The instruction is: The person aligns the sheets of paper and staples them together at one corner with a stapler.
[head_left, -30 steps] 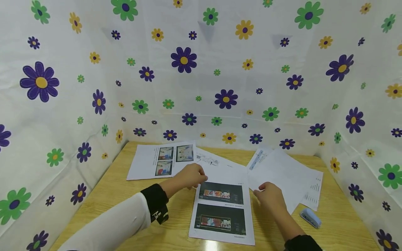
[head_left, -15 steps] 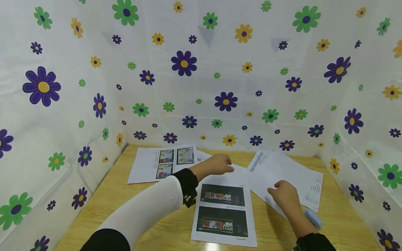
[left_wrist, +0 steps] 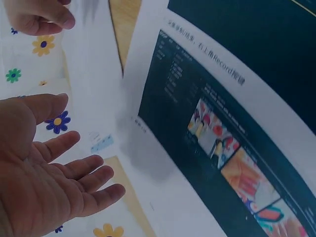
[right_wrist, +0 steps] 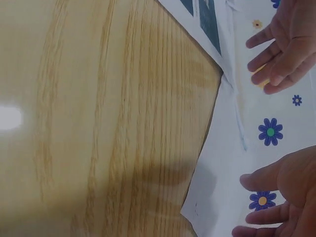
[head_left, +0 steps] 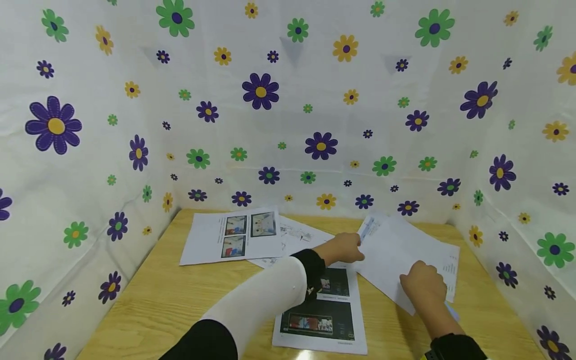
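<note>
In the head view, my left hand [head_left: 344,247] reaches across the middle, over the top of a printed sheet [head_left: 358,325] and near the left edge of the white papers [head_left: 391,260] on the right. The left wrist view shows its fingers spread and relaxed, nothing in them. My right hand [head_left: 425,285] is over the lower part of those white papers. Its thumb and fingers are apart in the right wrist view, holding nothing. The printed sheet bears two dark pictures, the upper one partly covered by my left arm. A small light-blue stapler [head_left: 453,312] is mostly hidden behind the right wrist.
A sheet with several small photos [head_left: 202,240] lies at the back left of the wooden table [head_left: 166,300]. It overlaps a sheet with line drawings [head_left: 301,235]. A white curtain with flowers [head_left: 288,120] closes off the back and both sides.
My left hand has moved right, from the printed sheet's top left corner across to the white papers' edge. My right hand has moved right over the white papers and now mostly covers the stapler.
</note>
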Available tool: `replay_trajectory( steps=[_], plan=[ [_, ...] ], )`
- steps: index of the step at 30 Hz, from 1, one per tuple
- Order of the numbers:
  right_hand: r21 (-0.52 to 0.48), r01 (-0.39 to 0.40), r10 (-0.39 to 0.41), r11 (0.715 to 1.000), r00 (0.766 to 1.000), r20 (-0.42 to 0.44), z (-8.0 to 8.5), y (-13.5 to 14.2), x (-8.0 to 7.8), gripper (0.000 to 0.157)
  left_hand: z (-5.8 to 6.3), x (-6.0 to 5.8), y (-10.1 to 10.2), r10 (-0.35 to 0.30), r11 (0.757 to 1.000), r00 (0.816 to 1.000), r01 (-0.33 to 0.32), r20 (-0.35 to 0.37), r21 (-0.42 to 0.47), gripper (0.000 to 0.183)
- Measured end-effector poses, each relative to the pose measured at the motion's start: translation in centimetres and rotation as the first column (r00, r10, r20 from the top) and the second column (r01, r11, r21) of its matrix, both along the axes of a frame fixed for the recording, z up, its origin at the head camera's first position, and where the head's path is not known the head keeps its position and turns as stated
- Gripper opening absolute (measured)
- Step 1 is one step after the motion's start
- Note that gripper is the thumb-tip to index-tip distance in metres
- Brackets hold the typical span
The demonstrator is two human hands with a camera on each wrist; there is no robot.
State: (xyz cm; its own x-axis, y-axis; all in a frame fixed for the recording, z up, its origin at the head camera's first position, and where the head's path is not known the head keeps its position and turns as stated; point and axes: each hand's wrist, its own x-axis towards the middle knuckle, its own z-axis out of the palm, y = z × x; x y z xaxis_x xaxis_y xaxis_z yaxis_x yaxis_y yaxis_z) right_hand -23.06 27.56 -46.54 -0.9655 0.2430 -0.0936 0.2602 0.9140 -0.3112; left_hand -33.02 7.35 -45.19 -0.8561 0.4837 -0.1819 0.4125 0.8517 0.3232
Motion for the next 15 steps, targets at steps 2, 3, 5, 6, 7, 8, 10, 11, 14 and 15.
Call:
replay_trajectory(
  steps=[2,3,5,6,7,8,10,11,14,15],
  plan=[
    [0.042,0.005,-0.007,0.999,1.0,0.03,-0.3,0.3,0.0,0.046,-0.5,0.2,0.6,-0.005,0.998,0.999,0.003,-0.037,-0.065,0.041],
    [0.063,0.008,-0.011,0.998,0.999,0.048,-0.5,0.4,0.0,0.048,-0.6,0.3,0.9,-0.004,0.995,0.998,-0.002,-0.056,-0.097,0.041],
    [0.097,0.013,-0.021,0.995,0.997,0.08,-0.7,0.3,-0.2,0.051,-0.9,0.5,1.2,0.012,0.989,0.996,-0.024,-0.087,-0.144,0.039],
    [0.109,0.015,-0.025,0.994,0.995,0.093,-0.8,0.2,-0.2,0.053,-1.0,0.4,1.3,0.022,0.986,0.995,-0.037,-0.098,-0.161,0.039],
    [0.116,0.013,-0.025,0.993,0.994,0.102,-1.0,0.2,-0.2,0.055,-1.1,0.4,1.5,0.035,0.985,0.994,-0.052,-0.1,-0.167,0.039],
    [0.121,0.019,-0.033,0.992,0.993,0.11,-1.0,0.1,-0.2,0.058,-1.3,0.4,1.6,0.042,0.983,0.994,-0.059,-0.102,-0.173,0.038],
    [0.13,0.043,-0.058,0.991,0.992,0.113,-1.2,0.0,-0.2,0.06,-1.7,0.4,1.8,0.048,0.982,0.994,-0.066,-0.102,-0.175,0.036],
    [0.132,0.056,-0.071,0.99,0.991,0.112,-1.4,0.0,-0.2,0.061,-1.9,0.5,1.9,0.051,0.982,0.993,-0.069,-0.106,-0.177,0.035],
    [0.133,0.078,-0.094,0.988,0.989,0.117,-1.7,0.1,-0.3,0.065,-2.2,0.7,2.3,0.069,0.977,0.99,-0.092,-0.122,-0.194,0.034],
    [0.131,0.084,-0.1,0.988,0.988,0.116,-1.9,0.0,-0.4,0.065,-2.2,0.8,2.3,0.077,0.975,0.989,-0.102,-0.129,-0.198,0.034]
  ],
)
